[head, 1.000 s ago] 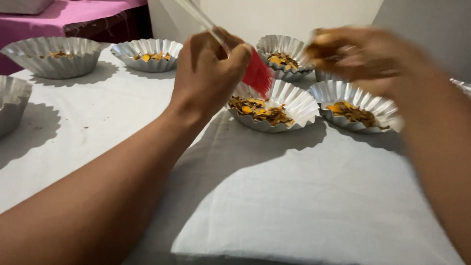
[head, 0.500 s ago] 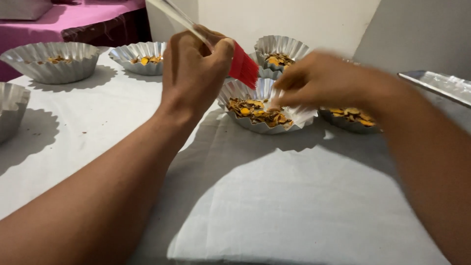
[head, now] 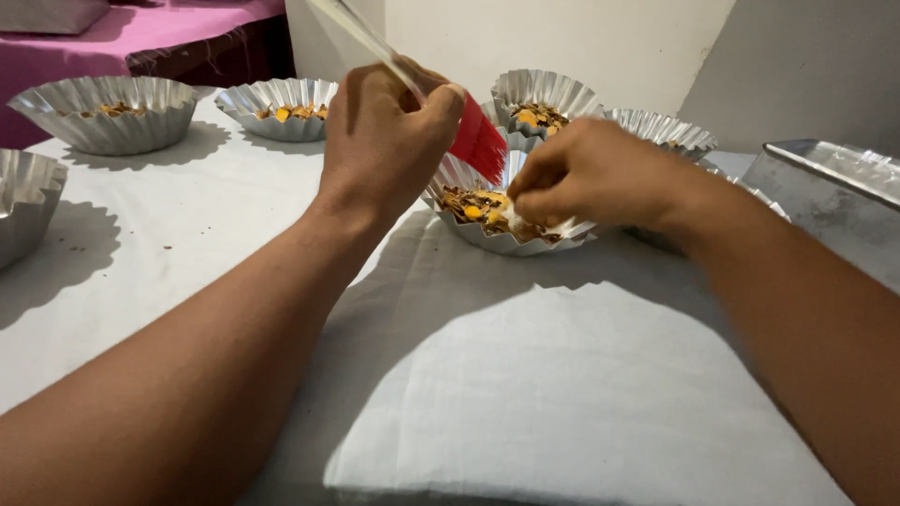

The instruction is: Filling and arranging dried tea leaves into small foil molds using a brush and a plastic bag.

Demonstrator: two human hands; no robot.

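Observation:
My left hand (head: 389,141) grips a pastry brush with a pale handle and red bristles (head: 478,141), held just above a fluted foil cup (head: 497,239). That cup holds brown and orange pieces. My right hand (head: 591,173) rests on the cup's right rim, fingers pinched over the filling; what it pinches is hidden. Both forearms reach in from the bottom of the view.
More fluted foil cups with filling stand at the back: far left (head: 108,112), back centre (head: 277,103), behind the brush (head: 548,94) and behind my right hand (head: 666,131). Another cup (head: 23,201) sits at the left edge. A metal tray (head: 834,178) lies right. White cloth (head: 562,403) covers the table.
My right hand came down from above the right-hand cups to the rim of the near cup. The brush in my left hand stayed over that cup.

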